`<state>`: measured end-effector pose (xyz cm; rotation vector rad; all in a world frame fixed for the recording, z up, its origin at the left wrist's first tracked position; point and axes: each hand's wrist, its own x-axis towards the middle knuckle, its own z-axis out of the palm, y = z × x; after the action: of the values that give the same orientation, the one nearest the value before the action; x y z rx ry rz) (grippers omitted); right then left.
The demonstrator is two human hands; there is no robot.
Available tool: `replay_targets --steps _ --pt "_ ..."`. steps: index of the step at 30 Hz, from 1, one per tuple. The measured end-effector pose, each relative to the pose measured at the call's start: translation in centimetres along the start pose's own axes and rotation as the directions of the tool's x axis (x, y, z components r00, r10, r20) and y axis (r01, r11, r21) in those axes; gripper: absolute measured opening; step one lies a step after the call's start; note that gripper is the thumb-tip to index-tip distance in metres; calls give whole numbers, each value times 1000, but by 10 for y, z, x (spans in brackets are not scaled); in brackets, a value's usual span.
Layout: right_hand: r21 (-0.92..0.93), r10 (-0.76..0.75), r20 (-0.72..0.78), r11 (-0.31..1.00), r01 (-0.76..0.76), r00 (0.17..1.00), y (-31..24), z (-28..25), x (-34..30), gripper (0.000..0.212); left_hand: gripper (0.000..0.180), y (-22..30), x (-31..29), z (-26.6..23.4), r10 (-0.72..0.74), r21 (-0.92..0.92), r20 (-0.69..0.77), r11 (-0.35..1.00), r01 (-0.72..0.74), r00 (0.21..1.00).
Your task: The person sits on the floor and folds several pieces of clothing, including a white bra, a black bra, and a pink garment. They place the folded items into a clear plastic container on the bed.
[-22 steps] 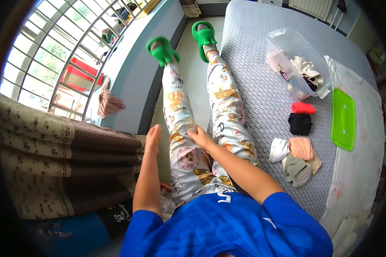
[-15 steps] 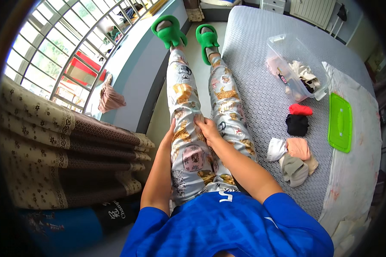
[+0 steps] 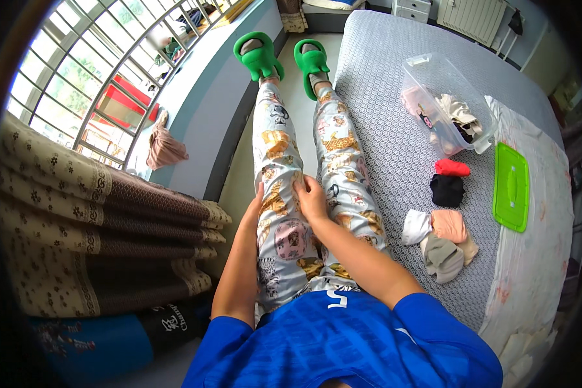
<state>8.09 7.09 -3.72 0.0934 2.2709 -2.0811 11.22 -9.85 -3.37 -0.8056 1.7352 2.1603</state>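
Patterned light-grey trousers (image 3: 290,240) cover my stretched-out legs, with green slippers on both feet; the left slipper (image 3: 258,57) is a little left of the right slipper (image 3: 312,63). Against the outer side of my left leg rests my left hand (image 3: 258,198), its fingers hidden behind the leg. My right hand (image 3: 312,198) lies at the inner side of the same leg, near the knee, with bent fingers on the trouser cloth. Part of its fingers is out of sight between the legs.
To my right, the bed (image 3: 381,90) bears a clear plastic box (image 3: 427,84) with clothes, a green lid (image 3: 511,187), a red bundle (image 3: 452,167), a black bundle (image 3: 447,190) and several folded pieces (image 3: 443,258). Left are a curtain (image 3: 64,226) and a barred window (image 3: 77,84).
My left foot has come slightly nearer and to the right. The right hand's fingers look more bent, while both hands stay at the left leg.
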Motion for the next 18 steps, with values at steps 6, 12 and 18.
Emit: replay_targets --steps 6,12,18 --pt "-184 -326 37 927 327 945 -4 -14 -37 37 75 -7 4 3 9 27 15 1000 -9 1000" --pt "-143 -107 118 982 124 987 -14 -18 -40 40 75 -14 8 -1 15 106 21 994 -17 1000" --pt "-391 119 504 915 104 855 -23 -62 -36 36 55 -4 -5 20 209 184 -30 962 -200 977"
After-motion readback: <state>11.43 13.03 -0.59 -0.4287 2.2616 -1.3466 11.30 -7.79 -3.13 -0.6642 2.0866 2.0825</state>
